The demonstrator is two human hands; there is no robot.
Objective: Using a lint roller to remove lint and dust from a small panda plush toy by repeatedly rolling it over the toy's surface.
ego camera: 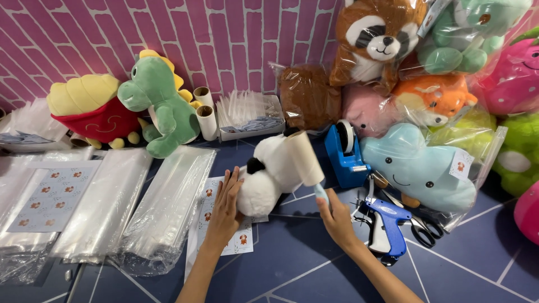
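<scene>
A white and black plush toy (268,177) lies on the dark blue table (292,264) in the middle. My left hand (223,210) rests flat against its left side, over a sticker sheet (209,209). My right hand (336,217) grips the light blue handle of a lint roller (304,158), whose white roll lies across the top of the plush toy.
Stacks of clear plastic bags (135,207) lie at the left. A green dinosaur plush (160,106) and a red and yellow plush (92,112) stand behind them. A blue tape dispenser (345,151), blue tagging gun (387,224), black scissors (424,231) and several bagged plush toys (418,168) crowd the right.
</scene>
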